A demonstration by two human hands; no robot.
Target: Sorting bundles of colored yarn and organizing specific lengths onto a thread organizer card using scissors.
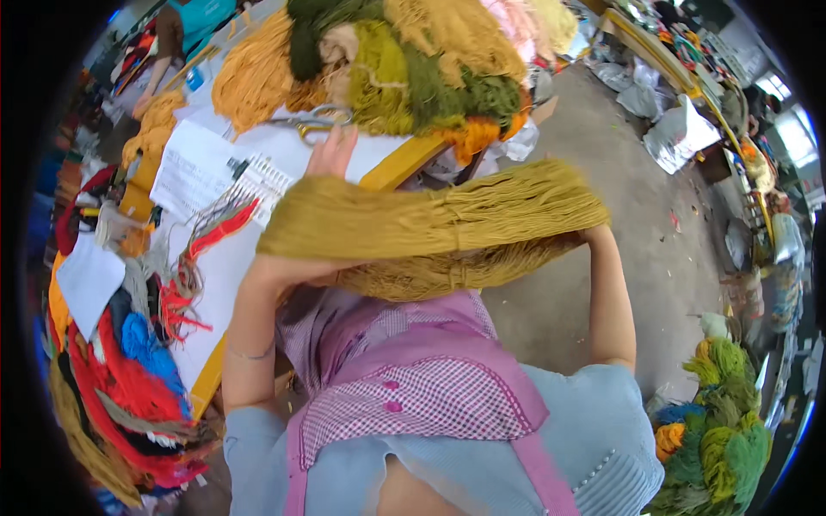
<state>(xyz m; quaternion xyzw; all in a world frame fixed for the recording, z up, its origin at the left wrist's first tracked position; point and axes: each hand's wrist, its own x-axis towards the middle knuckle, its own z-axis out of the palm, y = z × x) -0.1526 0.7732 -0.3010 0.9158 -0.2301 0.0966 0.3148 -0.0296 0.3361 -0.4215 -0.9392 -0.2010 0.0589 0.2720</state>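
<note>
In the head view, an olive-gold skein of yarn [430, 219] is held out as a wide loop in front of the body, above the lap of a pink and purple apron [404, 396]. It is stretched between two hands that are kept well apart. By the left hand [301, 270], one end of the loop is supported; the fingers are extended and can be seen past the upper edge of the yarn, while the palm is largely covered by the strands (some of which are blurred). By the right hand [595, 234], the other end is carried; most of that hand is hidden behind the yarn, so how far its fingers are closed cannot be told.

Just beyond the left fingertips, a pair of scissors [315, 131] is seen on the white table [366, 156], which is edged in yellow. Farther back, hanks of orange, green and dark olive yarn [379, 77] are heaped. To the left, written sheets [189, 163] and red strands [225, 230] are spread. At the lower right, a green pile of yarn [723, 430] is seen near the floor [559, 335].
</note>
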